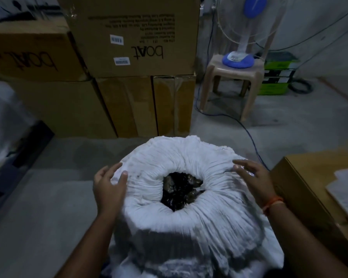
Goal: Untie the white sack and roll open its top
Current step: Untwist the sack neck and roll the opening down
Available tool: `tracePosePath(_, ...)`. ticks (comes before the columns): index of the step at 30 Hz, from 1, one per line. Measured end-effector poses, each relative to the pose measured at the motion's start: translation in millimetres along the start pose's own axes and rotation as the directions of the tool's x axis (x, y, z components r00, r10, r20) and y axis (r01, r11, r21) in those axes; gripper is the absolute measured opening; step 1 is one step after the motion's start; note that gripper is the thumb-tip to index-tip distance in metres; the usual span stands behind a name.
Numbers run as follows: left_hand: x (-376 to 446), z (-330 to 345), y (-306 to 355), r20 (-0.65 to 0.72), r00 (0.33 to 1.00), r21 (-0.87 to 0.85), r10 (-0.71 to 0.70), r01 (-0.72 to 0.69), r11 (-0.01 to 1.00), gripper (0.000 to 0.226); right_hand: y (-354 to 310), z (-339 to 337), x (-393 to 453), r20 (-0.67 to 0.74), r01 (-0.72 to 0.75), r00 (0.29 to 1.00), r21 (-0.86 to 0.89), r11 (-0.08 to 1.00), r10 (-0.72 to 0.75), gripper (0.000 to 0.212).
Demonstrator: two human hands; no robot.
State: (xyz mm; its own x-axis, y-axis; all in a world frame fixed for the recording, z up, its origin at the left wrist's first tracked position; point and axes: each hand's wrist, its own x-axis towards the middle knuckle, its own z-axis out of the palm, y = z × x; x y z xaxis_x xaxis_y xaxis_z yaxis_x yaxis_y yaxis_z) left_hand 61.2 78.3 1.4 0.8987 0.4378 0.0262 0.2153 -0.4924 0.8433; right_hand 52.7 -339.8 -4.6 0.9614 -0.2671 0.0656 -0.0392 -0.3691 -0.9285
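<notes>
Stacked cardboard boxes stood at twelve o'clock behind the white sack, its rolled top open on dark contents (unidentifiable); left hand and right hand rested released on its rim.

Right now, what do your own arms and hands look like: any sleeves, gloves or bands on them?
Both forearms are bare, with no sleeves in view, and the left hand and right hand wear no gloves. The right wrist carries a thin orange thread band; the left wrist shows nothing. No rings or watch are visible.
</notes>
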Motion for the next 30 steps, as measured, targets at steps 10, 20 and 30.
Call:
tracePosePath(10,-118,-40,-31,0.019,0.992,-0.344,-0.126,0.124,0.931,0.025,-13,-11,-121,-0.083,-0.044,0.995,0.06,0.997,0.049,0.016)
tracePosePath(20,-182,-35,-35,0.314,0.917,-0.448,-0.245,0.37,0.813,0.035,0,12,-206,-0.066,-0.345,0.929,0.2,0.917,0.364,0.044)
tracePosePath(30,-194,-35,-18,0.476,0.839,-0.665,-0.263,0.539,0.516,0.037,-26,20,-214,-0.033,-0.285,0.938,0.49,0.824,0.345,0.033)
